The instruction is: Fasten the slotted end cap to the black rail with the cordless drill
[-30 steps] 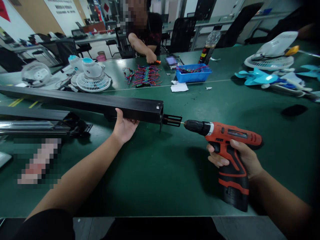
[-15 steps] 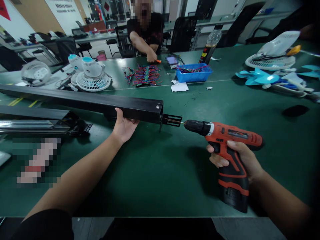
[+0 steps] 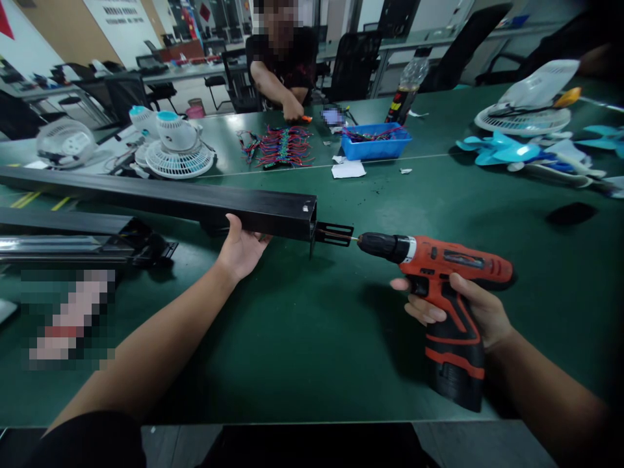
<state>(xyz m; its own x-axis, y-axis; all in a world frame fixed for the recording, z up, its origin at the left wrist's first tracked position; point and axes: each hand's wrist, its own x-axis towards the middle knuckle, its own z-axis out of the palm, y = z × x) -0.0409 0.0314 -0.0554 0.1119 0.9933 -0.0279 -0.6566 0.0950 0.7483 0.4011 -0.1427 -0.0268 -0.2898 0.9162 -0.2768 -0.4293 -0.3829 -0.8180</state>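
A long black rectangular profile (image 3: pixel 205 198) runs in from the left edge and ends near the middle of the table. My left hand (image 3: pixel 242 252) grips it from below close to that end, thumb on the near side, other fingers hidden underneath. From its open end sticks a slotted black bracket (image 3: pixel 336 233). In my right hand (image 3: pixel 480 309) is a red and black cordless drill (image 3: pixel 439 255), level and pointing left. The tip of its bit (image 3: pixel 357 240) lies right by the bracket's outer end; whether they touch I cannot tell. My right index finger is stretched out by the trigger.
A second black profile (image 3: pixel 68 223) lies at the left. Across the green table (image 3: pixel 292 338) are fan parts (image 3: pixel 178 156), a bundle of wired boards (image 3: pixel 283 146), a blue tray (image 3: pixel 375 144), a bottle (image 3: pixel 407 91) and blue fan blades (image 3: pixel 504 149). Someone sits opposite.
My right index finger has come away from the drill's trigger and now stretches forward. The drill and the profile stay nearly where they were; the view has shifted slightly.
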